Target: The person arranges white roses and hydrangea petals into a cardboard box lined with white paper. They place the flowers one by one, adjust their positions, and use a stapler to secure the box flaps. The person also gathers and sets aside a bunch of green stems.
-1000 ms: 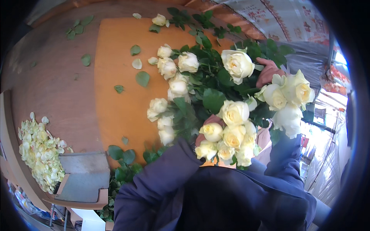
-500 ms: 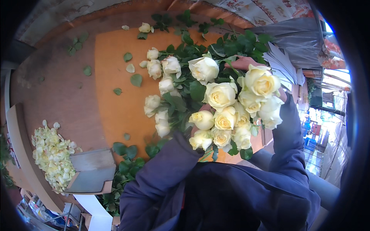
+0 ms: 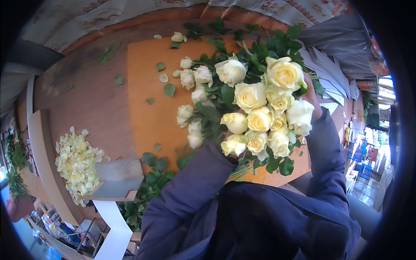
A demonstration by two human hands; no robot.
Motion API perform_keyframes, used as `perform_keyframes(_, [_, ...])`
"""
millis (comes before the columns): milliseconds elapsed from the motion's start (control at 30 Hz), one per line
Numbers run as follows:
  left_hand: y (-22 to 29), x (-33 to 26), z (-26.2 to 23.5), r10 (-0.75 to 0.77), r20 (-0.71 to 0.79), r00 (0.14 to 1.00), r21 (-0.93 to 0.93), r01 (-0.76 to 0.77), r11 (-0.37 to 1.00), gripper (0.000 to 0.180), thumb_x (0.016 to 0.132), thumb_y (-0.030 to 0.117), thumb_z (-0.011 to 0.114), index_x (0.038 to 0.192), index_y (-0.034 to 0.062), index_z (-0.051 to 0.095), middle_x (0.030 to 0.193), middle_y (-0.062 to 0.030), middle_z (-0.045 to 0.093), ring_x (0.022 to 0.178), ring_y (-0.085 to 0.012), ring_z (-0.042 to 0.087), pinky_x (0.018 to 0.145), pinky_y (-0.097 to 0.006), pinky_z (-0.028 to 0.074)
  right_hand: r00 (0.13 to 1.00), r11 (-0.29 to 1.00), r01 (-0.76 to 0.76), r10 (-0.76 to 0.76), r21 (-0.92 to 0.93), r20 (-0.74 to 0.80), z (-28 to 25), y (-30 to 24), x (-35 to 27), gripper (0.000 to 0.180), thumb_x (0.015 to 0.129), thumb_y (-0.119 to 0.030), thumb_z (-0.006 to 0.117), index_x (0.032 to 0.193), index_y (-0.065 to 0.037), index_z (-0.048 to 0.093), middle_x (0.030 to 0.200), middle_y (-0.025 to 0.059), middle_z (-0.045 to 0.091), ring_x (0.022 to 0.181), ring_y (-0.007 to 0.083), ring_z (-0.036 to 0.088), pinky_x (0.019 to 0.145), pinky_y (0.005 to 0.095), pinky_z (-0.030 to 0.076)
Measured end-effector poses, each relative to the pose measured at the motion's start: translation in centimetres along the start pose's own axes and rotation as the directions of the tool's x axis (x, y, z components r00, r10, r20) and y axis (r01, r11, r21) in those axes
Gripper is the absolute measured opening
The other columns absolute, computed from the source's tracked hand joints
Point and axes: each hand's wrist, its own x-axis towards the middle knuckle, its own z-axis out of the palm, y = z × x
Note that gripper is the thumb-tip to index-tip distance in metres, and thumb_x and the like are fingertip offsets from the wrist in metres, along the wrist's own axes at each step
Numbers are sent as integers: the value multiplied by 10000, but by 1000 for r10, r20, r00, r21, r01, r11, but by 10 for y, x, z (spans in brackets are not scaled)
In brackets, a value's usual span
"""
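Well, left sleeve [image 3: 186, 182] angles across body, right sleeve [image 3: 327, 151] rises outside, elbows bent, both framing cream rose bunch [image 3: 259, 119] above orange board [image 3: 149, 125]. Blooms face upward, presumably to spare petals and stay visible. Right hand [image 3: 311, 93] at bunch's right edge, seemingly bracing outer heads; fingers tucked behind, grip can't be told. Left hand hidden behind blooms, fingers likewise. Beyond, paler roses [image 3: 187, 79] lie heads leftward, likely sharing one direction for order. Farther, stray rose [image 3: 177, 37].

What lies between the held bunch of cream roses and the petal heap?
In the head view, leftward from the bunch: leaves, white roses lying down, orange board with a small leaf, then brown tabletop.
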Motion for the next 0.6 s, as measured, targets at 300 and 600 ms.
perform_keyframes(300, [0,4,3,21,46,999,-209,-11,978,508,1064,429,561,1453,105,526,1397,-110,612,1269,-267,624,1094,-462,512,995,955,-33,58,296,-76,-2,30,-13,659,892,-253,843,1444,-48,546,1542,218,530,1405,342,537,1193,469,410])
perform_keyframes(600, [-7,2,7,56,92,994,-448,-9,894,517,1076,461,541,1459,116,513,1398,-109,609,1265,-265,629,1086,-466,528,910,975,-206,222,-83,350,-13,-13,22,707,771,-245,868,1373,10,597,1443,181,569,1348,320,547,1135,418,419])
